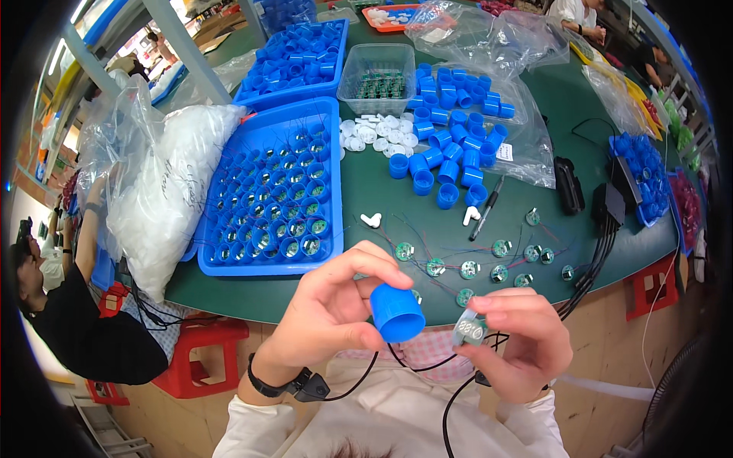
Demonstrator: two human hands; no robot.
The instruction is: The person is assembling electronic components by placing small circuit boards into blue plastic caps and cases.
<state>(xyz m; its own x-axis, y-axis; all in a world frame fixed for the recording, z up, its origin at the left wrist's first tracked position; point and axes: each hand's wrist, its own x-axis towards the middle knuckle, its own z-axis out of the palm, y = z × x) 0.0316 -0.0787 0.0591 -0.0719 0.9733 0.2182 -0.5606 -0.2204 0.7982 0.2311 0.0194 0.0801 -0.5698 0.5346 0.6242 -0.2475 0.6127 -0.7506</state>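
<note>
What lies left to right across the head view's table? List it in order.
White bag → blue tray of filled caps → white discs → loose blue caps → black pen → black box → small tray of blue caps.

The left hand (328,313) covers part of the side of the blue plastic cap (397,313) it holds, and the cap's inside cannot be seen. The right hand (519,343) hides most of the small round green circuit board (468,330) pinched in its fingers; the marks on the board's face are too small to make out. Beyond the cap, the contents of the clear plastic tub (376,76) are too small to tell. The white filling of the clear plastic bag (164,191) to the cap's far left is a blur. Both forearms are cut off by the lower edge
</note>
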